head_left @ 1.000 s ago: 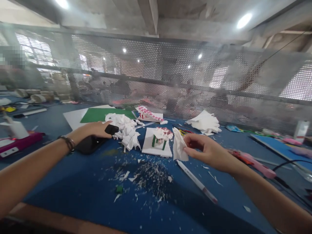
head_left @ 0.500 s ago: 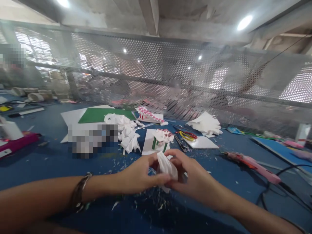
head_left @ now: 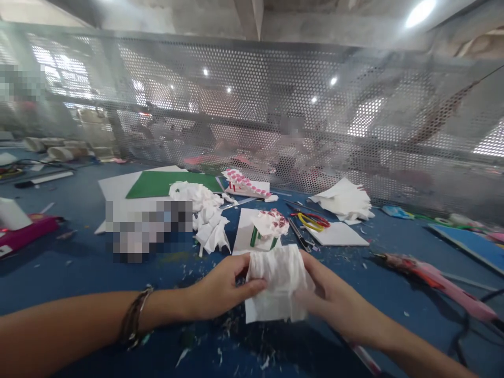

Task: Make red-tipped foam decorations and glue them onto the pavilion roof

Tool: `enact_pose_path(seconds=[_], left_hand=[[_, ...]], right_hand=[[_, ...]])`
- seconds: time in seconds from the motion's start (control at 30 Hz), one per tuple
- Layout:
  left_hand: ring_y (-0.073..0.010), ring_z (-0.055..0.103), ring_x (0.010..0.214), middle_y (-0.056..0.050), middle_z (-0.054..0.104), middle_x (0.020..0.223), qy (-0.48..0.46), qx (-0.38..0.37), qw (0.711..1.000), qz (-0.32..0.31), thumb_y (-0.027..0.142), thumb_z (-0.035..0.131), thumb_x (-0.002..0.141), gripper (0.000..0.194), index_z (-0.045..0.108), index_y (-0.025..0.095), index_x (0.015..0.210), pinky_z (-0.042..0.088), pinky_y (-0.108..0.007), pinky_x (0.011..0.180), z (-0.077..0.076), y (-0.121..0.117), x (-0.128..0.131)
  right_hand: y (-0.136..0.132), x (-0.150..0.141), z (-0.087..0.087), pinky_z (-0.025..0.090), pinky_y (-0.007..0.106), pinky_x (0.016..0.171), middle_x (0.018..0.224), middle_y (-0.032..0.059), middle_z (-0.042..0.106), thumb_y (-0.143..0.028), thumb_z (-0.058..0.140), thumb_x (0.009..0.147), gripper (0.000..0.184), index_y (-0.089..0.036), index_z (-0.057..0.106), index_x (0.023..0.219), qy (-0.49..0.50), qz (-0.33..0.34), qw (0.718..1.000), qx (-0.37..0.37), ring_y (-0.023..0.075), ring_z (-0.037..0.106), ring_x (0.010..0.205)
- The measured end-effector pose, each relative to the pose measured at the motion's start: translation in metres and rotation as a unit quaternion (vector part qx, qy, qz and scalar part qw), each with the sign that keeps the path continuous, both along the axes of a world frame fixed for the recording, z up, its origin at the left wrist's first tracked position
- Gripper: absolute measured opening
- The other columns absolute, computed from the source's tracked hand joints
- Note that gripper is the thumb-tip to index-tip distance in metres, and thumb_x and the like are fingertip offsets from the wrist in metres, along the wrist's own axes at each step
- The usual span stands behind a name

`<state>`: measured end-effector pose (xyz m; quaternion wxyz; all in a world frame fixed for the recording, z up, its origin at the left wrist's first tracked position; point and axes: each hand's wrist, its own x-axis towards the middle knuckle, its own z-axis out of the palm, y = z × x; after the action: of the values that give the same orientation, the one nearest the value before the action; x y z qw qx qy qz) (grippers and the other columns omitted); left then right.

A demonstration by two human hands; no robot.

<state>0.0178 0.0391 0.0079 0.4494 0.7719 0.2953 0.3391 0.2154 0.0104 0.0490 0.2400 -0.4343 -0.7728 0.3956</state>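
Between my hands is a creased white tissue [head_left: 275, 283], partly spread out above the blue table. My left hand [head_left: 224, 289] pinches its left side, with the thumb lying across the front. On the tissue's right side, my right hand [head_left: 331, 294] grips the edge; its fingertips are blurred and partly behind the tissue. Just beyond the tissue stands a small model [head_left: 271, 223] with a white and dark-red top on green legs, set on a white board [head_left: 242, 231]. The tissue hides the near part of that board.
Crumpled tissues [head_left: 210, 223] lie left of the model, a green sheet [head_left: 169, 184] behind them. Scissors [head_left: 315, 221], a white board piece [head_left: 340, 234] and a stack of tissues [head_left: 344, 199] are to the right. A pink corded tool [head_left: 441, 286] lies far right. Scraps litter the table.
My left hand has let go of a dark object, now blurred out, at the left and come to the tissue. The right hand brought the tissue nearer, and it has been opened wider.
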Motion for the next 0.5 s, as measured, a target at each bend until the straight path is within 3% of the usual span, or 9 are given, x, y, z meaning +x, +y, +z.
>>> enact_pose_path(seconds=[0.1, 0.2, 0.3, 0.43, 0.5], left_hand=[[-0.0172, 0.055, 0.076, -0.006, 0.064, 0.084, 0.015, 0.023, 1.000, 0.007, 0.028, 0.049, 0.075, 0.019, 0.057, 0.014, 0.084, 0.043, -0.027, 0.070, -0.004, -0.001, -0.001], [-0.0153, 0.050, 0.067, -0.002, 0.058, 0.072, 0.025, 0.036, 0.999, 0.009, 0.030, 0.050, 0.074, 0.016, 0.055, 0.015, 0.075, 0.040, -0.025, 0.063, -0.006, -0.001, -0.003], [-0.0128, 0.044, 0.060, 0.002, 0.051, 0.063, 0.024, 0.042, 0.999, 0.011, 0.031, 0.050, 0.073, 0.015, 0.050, 0.017, 0.069, 0.037, -0.023, 0.057, -0.006, -0.002, -0.004], [-0.0143, 0.049, 0.065, 0.000, 0.055, 0.069, 0.021, 0.050, 0.998, 0.015, 0.030, 0.049, 0.073, 0.013, 0.050, 0.017, 0.072, 0.040, -0.025, 0.063, -0.002, -0.004, -0.005], [-0.0168, 0.052, 0.072, -0.003, 0.059, 0.078, 0.019, 0.052, 0.998, 0.023, 0.029, 0.047, 0.073, 0.014, 0.051, 0.017, 0.079, 0.042, -0.028, 0.069, 0.000, -0.005, -0.005]], right_hand=[[0.000, -0.007, -0.007, 0.046, 0.029, 0.076, 0.095, 0.0048, 0.062, -0.022, 0.052, 0.070, 0.038, -0.016, 0.055, 0.107, 0.003, 0.013, 1.000, -0.010, 0.0183, 0.056, 0.087], [0.000, -0.012, -0.012, 0.045, 0.025, 0.064, 0.072, 0.0006, 0.062, -0.016, 0.046, 0.069, 0.024, -0.016, 0.063, 0.085, -0.027, 0.003, 1.000, 0.008, 0.0152, 0.055, 0.070], [0.003, -0.010, -0.014, 0.043, 0.024, 0.057, 0.063, 0.0000, 0.057, -0.017, 0.043, 0.069, 0.016, -0.017, 0.059, 0.069, -0.022, -0.051, 0.997, 0.050, 0.0140, 0.052, 0.063], [0.008, 0.001, -0.010, 0.042, 0.025, 0.057, 0.064, 0.0006, 0.055, -0.024, 0.046, 0.072, 0.008, -0.019, 0.053, 0.071, -0.013, -0.091, 0.993, 0.073, 0.0141, 0.050, 0.060], [0.007, 0.004, -0.007, 0.045, 0.026, 0.058, 0.070, 0.0029, 0.059, -0.029, 0.045, 0.076, 0.014, -0.019, 0.053, 0.080, 0.003, -0.081, 0.994, 0.066, 0.0154, 0.055, 0.063]])
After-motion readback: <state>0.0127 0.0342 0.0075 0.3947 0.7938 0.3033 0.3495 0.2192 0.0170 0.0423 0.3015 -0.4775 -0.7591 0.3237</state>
